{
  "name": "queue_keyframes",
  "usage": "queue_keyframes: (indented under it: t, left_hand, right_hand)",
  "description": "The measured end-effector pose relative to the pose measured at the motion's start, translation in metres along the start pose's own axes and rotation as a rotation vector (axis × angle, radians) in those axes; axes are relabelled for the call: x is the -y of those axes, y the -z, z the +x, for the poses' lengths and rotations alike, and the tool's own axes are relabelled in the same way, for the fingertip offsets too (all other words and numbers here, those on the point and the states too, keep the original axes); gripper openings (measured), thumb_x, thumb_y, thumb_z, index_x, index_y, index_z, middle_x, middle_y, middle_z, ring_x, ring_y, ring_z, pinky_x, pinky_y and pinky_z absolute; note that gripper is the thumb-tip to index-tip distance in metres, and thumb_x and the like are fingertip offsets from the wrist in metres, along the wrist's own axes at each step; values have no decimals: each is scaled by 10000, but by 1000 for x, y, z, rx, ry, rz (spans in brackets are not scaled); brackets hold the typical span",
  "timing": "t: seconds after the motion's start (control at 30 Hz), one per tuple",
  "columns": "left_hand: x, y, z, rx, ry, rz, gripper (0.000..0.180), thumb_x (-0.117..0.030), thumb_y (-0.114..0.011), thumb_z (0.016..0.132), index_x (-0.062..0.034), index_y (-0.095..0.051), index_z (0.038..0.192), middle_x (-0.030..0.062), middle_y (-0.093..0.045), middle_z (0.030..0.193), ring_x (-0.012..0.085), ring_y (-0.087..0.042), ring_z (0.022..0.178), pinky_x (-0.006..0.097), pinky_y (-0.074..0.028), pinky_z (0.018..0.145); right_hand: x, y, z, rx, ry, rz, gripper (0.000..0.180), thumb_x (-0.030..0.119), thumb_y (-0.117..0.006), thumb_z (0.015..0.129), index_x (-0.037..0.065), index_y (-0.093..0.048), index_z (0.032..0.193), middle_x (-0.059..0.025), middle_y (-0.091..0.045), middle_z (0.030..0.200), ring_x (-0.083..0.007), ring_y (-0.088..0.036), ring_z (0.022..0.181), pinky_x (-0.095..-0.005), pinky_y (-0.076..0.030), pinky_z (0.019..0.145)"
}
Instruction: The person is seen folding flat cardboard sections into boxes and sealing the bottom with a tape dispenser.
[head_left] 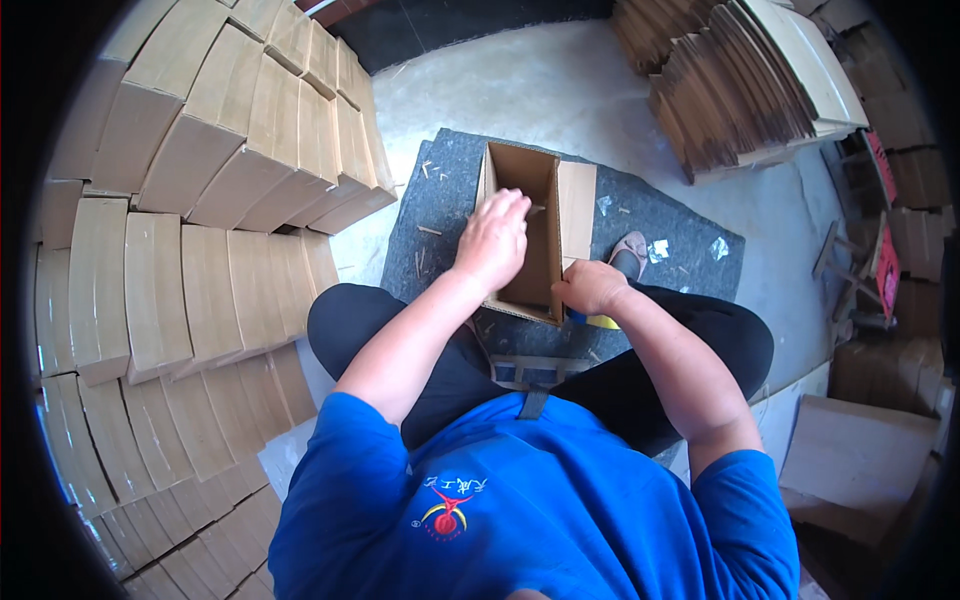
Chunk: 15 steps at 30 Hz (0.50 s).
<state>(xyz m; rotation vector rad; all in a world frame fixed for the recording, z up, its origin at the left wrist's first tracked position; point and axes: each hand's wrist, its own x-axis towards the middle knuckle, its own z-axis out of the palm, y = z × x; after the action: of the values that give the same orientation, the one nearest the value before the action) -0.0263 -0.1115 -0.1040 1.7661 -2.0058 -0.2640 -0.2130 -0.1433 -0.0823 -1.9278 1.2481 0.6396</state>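
An open cardboard box (543,165) stands between my knees, its top open and a flap (577,210) folded outward on its right side. My left hand (495,240) lies over the box's left rim, fingers stretched toward the opening, holding nothing that I can see. At the near right corner, my right hand (592,287) is closed with its fingertips at the box's edge. Just below that hand a blue and yellow object (602,321) shows in part; its kind is hidden. Inside the box I see bare brown walls, partly covered by my left hand.
A dark grey mat (425,215) with small scraps lies under the box. Stacked cartons (160,290) rise along the left. Flattened cardboard sheets (735,95) are piled at the far right. My shoe (630,245) rests right of the box. Another carton (855,455) stands at the lower right.
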Motion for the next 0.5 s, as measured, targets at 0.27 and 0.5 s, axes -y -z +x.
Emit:
queue_keyframes:
  t: [0.27, 0.5]
  left_hand:
    - [-37, 1, -74, 395, 46, 128, 333, -334, -531, 969, -50, -659, 1089, 137, -657, 1082, 301, -575, 1113, 452, -361, 1081]
    - [-19, -83, -61, 301, 402, 202, 363, -332, -476, 991, -56, -662, 1134, 148, -603, 1259, 308, -411, 1356, 441, -143, 1203]
  right_hand:
    - [-1, -8, 2, -14, -4, 37, 417, 361, -531, 888, 55, -723, 1097, -178, -685, 1159, -319, -641, 1122, -389, -490, 985]
    - [8, -14, 6, -57, -7, 80, 454, 416, -501, 922, 58, -722, 1092, -184, -675, 1171, -331, -631, 1126, -397, -474, 1003]
